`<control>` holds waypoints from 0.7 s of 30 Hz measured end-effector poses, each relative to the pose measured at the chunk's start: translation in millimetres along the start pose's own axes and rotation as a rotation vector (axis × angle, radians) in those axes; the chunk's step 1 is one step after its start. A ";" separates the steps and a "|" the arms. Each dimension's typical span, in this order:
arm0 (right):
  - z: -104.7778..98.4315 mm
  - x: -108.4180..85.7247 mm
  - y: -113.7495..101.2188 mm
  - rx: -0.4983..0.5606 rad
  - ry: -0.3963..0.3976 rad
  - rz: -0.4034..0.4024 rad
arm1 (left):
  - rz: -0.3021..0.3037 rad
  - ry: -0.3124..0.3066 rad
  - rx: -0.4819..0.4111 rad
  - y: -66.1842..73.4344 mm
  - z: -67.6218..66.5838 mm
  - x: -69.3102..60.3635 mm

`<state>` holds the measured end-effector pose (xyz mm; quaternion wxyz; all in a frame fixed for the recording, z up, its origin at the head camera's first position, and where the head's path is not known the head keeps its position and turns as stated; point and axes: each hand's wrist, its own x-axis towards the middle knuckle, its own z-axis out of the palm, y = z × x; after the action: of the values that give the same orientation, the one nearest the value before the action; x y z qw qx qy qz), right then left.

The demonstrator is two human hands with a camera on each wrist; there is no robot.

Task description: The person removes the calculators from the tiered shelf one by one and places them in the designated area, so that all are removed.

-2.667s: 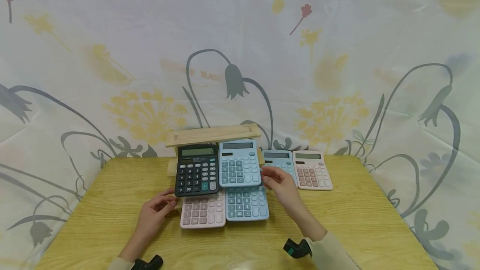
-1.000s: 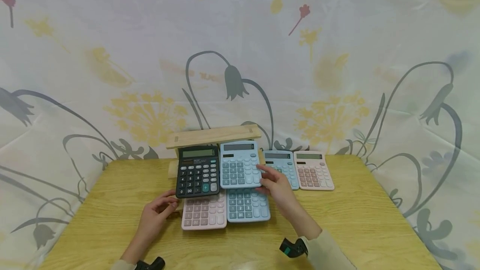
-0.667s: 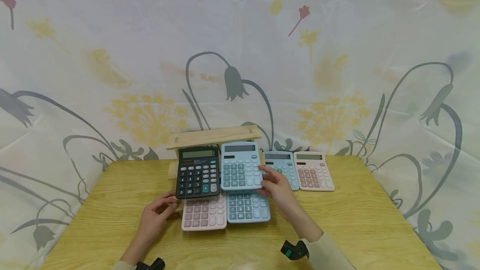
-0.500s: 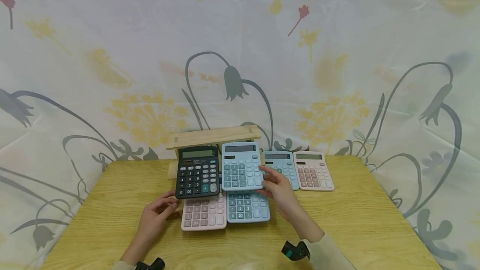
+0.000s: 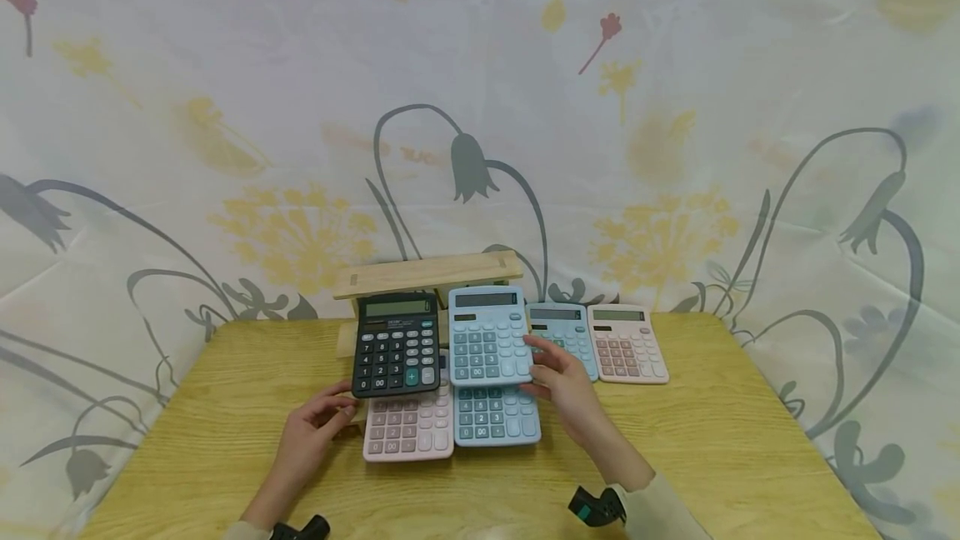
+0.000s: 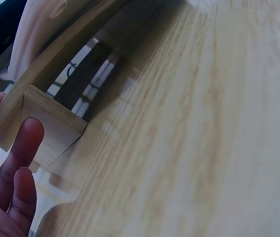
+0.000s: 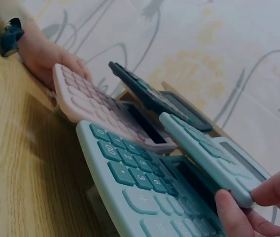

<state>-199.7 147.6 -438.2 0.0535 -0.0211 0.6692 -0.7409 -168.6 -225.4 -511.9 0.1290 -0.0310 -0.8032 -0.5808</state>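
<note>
My right hand (image 5: 570, 390) pinches the lower right edge of the upper light-blue calculator (image 5: 487, 336) between thumb and fingers, clearly seen in the right wrist view. That calculator leans on the upper tier of a wooden stand (image 5: 427, 272), beside a black calculator (image 5: 396, 347). Below them, a pink calculator (image 5: 408, 427) and another blue calculator (image 5: 497, 419) occupy the lower tier, their tops partly covered. At the stand's lower left end, my left hand (image 5: 307, 432) holds the wooden side piece (image 6: 19, 106); some of its fingers are hidden behind the wood.
To the right of the stand, a blue calculator (image 5: 561, 327) and a pink calculator (image 5: 626, 342) lie side by side on the wood-grain table (image 5: 720, 440). Behind the table hangs a flower-printed cloth (image 5: 675, 107).
My right hand has shifted the upper blue calculator slightly right and down, widening the gap to the black calculator. Its fingers have moved further round the edge. My left hand stays in place.
</note>
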 end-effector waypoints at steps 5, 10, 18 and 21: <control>-2.9 0.5 1.5 0.006 -0.002 0.001 | 0.005 -0.004 -0.007 -2.7 0.6 0.5; -4.9 -0.6 2.1 0.007 0.008 0.004 | 0.007 0.000 -0.034 -4.2 1.2 0.3; -8.7 -1.9 2.2 -0.001 0.033 -0.013 | -0.003 -0.005 0.016 -0.9 0.5 0.7; -10.6 -2.8 1.6 0.006 0.041 -0.016 | -0.011 -0.006 0.028 -0.2 0.4 0.8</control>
<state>-197.9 158.2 -440.8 0.0340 -0.0113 0.6676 -0.7437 -169.6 -225.2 -512.0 0.1237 -0.0268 -0.8116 -0.5703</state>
